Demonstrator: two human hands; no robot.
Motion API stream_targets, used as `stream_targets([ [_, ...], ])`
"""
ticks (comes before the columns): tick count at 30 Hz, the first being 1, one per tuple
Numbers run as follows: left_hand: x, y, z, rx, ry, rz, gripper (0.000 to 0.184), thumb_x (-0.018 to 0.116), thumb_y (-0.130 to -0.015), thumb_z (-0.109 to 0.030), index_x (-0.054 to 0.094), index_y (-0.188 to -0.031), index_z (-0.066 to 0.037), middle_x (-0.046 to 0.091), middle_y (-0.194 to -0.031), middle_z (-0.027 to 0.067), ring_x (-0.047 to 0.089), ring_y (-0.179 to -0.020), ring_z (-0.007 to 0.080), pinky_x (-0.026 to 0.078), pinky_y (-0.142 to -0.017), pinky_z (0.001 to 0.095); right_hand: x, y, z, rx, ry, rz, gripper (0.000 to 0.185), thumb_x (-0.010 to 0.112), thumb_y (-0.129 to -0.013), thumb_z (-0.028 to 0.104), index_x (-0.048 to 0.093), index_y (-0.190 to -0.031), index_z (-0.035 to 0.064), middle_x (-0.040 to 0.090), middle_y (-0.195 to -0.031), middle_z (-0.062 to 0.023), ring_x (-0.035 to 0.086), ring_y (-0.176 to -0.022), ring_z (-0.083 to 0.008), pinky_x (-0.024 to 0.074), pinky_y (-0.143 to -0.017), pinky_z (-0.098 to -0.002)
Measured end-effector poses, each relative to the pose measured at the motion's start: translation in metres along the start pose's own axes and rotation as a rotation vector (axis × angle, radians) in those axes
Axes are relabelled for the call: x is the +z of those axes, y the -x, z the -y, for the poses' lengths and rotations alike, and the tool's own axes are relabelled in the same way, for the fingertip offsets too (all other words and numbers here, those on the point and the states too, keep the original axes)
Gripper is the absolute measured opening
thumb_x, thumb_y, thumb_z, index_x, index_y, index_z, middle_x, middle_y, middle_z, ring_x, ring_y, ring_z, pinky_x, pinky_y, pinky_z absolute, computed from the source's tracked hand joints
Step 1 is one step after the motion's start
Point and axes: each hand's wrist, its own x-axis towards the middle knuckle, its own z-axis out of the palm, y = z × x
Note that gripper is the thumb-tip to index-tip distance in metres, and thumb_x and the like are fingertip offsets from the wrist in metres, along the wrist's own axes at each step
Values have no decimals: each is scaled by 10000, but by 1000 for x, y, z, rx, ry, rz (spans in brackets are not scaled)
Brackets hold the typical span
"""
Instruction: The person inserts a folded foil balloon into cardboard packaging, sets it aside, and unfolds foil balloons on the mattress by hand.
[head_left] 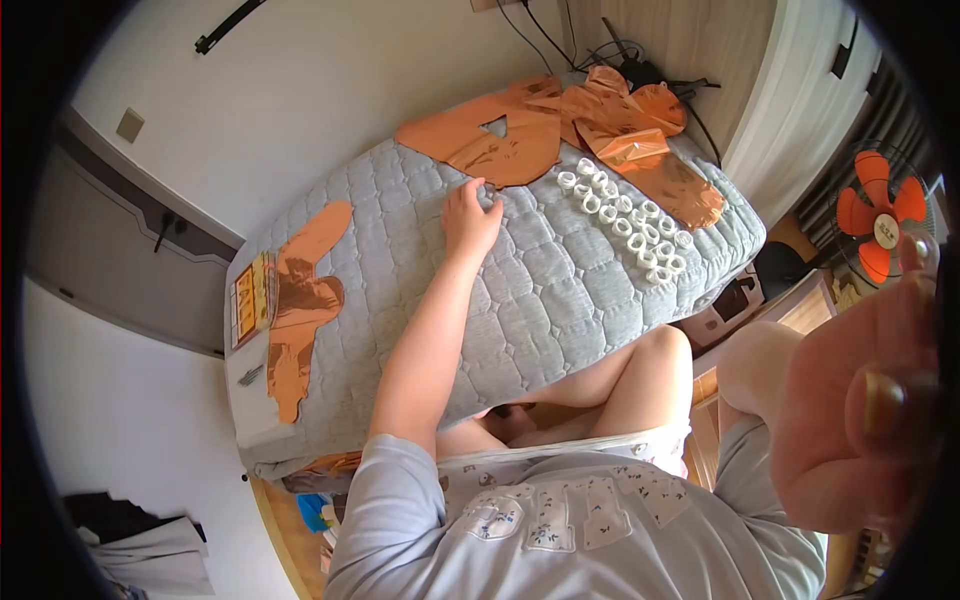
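My left hand (470, 222) reaches over the grey quilted mattress (530, 310), thumb apart from the bent fingers. Its fingertips are at the near edge of a flat orange foil sheet with a cut-out triangle (500, 150), which looks like a deflated balloon; I cannot tell if they touch. Close to the camera, blurred at the right edge, is my right hand (840, 420), palm showing and thumb away from the fingers, with nothing visible in it. Small white rings (630, 225) lie in rows right of the left hand.
More crumpled orange foil (640, 150) lies at the far right corner, another foil piece (300, 310) at the left beside a printed packet (248, 300). Black cables (640, 70) run behind the mattress. An orange-bladed fan (880, 220) stands at the right.
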Motion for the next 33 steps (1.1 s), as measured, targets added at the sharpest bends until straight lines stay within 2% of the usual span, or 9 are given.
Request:
stream_targets([
  [4,0,1,-6,22,30,-17,571,744,-851,-342,563,-1346,-124,615,-1344,143,529,-1275,362,397,-1077,520,20,-2,-24,-15,-43,-18,398,398,-1027,393,574,-1367,286,604,-1287,-129,561,-1208,-429,429,-998,-677],
  [7,3,8,-1,-6,26,71,587,716,-864,-374,523,-1380,-173,593,-1383,92,465,-1350,323,316,-1112,556,82,11,-53,255,133,214,168,695,-812,86,684,-978,105,697,-993,-56,615,-893,-331,489,-772,-482],
  [8,2,8,-3,1,20,88,601,719,-862,-378,518,-1390,-172,593,-1385,87,462,-1358,311,315,-1114,552,96,35,-78,358,42,310,225,740,-734,-6,700,-937,84,681,-892,-64,621,-829,-301,492,-723,-409],
  [10,-4,8,-9,-3,52,136,621,719,-864,-386,508,-1406,-169,595,-1395,74,459,-1371,282,306,-1124,537,133,83,-121,600,-115,527,167,680,-858,79,708,-1020,108,649,-887,-69,619,-851,-303,490,-738,-427],
  [15,-10,6,-12,-20,58,199,611,702,-890,-401,518,-1413,-141,581,-1417,105,460,-1375,305,284,-1144,504,189,215,-194,819,14,963,264,752,-839,184,706,-1084,97,696,-1061,-73,663,-1021,-310,535,-847,-439],
  [18,-4,4,-8,-4,51,171,586,714,-882,-380,532,-1386,-141,591,-1402,105,461,-1372,308,289,-1137,509,198,230,-211,899,64,1304,240,710,-869,347,731,-1070,219,707,-1074,-44,675,-1028,-290,547,-839,-443],
  [25,-6,3,-12,-4,11,154,586,706,-870,-344,519,-1380,-122,608,-1366,117,478,-1344,306,293,-1131,513,203,259,-230,920,53,1237,272,733,-874,378,763,-1042,165,753,-979,-68,704,-920,-319,555,-796,-448],
  [28,-6,5,-14,-33,31,135,636,707,-891,-358,488,-1443,-132,561,-1432,112,471,-1358,310,290,-1132,517,205,258,-237,1160,-102,1089,268,779,-837,353,788,-963,117,758,-896,-115,713,-857,-321,551,-770,-433],
  [33,-3,5,-13,46,-47,161,721,637,-937,-463,416,-1526,-111,410,-1591,134,369,-1465,308,263,-1163,508,206,250,-252,1268,-117,1057,345,836,-798,377,778,-884,48,703,-698,-89,663,-686,-193,509,-652,-357],
])
